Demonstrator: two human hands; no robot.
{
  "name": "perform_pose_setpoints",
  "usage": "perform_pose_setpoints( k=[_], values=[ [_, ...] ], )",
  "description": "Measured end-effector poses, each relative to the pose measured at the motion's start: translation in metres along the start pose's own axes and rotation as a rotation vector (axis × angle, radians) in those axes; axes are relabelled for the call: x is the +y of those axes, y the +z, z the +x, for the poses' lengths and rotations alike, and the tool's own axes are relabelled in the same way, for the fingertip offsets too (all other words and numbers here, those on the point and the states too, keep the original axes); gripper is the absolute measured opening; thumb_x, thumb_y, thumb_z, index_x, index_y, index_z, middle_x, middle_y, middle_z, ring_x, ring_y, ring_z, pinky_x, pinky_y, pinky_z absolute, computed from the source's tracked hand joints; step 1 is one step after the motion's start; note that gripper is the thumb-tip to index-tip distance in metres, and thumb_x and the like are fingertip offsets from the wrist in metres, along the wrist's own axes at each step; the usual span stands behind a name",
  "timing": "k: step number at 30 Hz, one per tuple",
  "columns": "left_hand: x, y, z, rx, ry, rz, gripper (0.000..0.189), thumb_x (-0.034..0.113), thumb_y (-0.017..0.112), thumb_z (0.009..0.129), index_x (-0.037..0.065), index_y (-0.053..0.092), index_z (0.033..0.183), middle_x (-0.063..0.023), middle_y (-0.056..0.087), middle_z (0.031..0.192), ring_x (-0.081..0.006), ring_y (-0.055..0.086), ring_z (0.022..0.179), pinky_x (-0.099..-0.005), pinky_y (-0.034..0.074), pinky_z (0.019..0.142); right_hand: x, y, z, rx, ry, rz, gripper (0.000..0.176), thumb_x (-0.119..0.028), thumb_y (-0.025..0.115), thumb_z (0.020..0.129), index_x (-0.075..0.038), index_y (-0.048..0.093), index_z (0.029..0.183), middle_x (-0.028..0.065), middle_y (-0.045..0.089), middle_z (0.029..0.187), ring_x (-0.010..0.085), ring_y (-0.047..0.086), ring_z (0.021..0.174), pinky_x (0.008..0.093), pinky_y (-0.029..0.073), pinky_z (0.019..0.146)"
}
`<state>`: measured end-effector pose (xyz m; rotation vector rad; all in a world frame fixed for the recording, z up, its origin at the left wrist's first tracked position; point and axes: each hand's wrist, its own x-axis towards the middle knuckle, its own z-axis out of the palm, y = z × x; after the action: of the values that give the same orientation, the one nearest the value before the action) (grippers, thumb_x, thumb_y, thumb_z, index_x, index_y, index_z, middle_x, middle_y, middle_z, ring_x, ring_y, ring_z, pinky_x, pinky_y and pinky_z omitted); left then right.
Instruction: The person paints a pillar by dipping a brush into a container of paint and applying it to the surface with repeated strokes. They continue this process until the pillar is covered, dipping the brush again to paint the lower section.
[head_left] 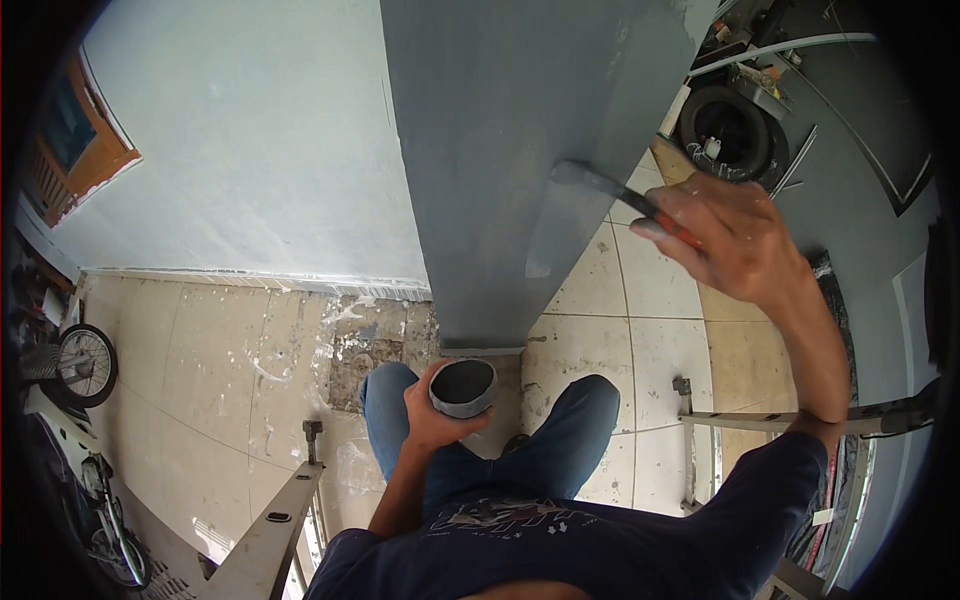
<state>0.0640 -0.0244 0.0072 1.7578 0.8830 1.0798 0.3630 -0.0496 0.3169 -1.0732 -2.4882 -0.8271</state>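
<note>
My right hand (725, 235) is closed round the handle of a paintbrush (610, 187), a dark and red one. Its grey-coated bristles lie against the grey column (500, 150), near the column's right edge. Wetter, darker grey streaks show on the surface around the brush. Down by my knees, my left hand (437, 412) is wrapped round a small round paint cup (464, 388). The cup's mouth faces up and its inside is dark grey, with grey smears along the rim.
A pale wall (250, 140) meets the column on the left. Paint-spotted floor tiles (220, 350) lie below. Metal frame bars (285, 520) flank me on both sides. A motorbike (85, 430) stands far left; a tyre (725, 130) lies at the upper right.
</note>
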Motion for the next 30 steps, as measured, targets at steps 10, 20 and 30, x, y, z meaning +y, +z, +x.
perform_pose_setpoints(
  k=[10,20,30],
  values=[
    [0.022,-0.01,0.007,-0.01,0.032,-0.033,0.076,0.025,0.094,0.051,0.0,0.063,0.116,-0.009,0.075,0.101,-0.0164,0.073,0.093,-0.0327,0.058,0.086,0.05,-0.089,0.025,0.327,0.021,-0.527,0.03,-0.005,0.082,0.081,0.003,0.067,0.106,0.0141,0.075,0.093,0.0248,0.074,0.077,0.0306,0.06,0.065],
    [0.021,-0.015,0.022,-0.003,0.04,-0.005,0.075,0.024,0.095,0.052,0.0,0.064,0.115,-0.0086,0.075,0.103,-0.0154,0.072,0.095,-0.0328,0.057,0.089,0.023,-0.036,0.022,0.245,-0.08,-0.054,0.041,-0.013,0.087,0.074,0.004,0.062,0.102,0.0096,0.065,0.072,0.0205,0.065,0.06,0.0285,0.052,0.048],
    [0.028,0.001,0.046,-0.003,0.057,0.085,0.08,0.034,0.096,0.052,0.005,0.063,0.119,-0.0074,0.075,0.104,-0.018,0.073,0.096,-0.0357,0.057,0.089,0.097,-0.143,0.069,0.561,-0.037,-0.364,0.03,-0.019,0.084,0.081,-0.003,0.071,0.102,0.0088,0.07,0.074,0.0142,0.067,0.059,0.0244,0.049,0.052]
  ],
)
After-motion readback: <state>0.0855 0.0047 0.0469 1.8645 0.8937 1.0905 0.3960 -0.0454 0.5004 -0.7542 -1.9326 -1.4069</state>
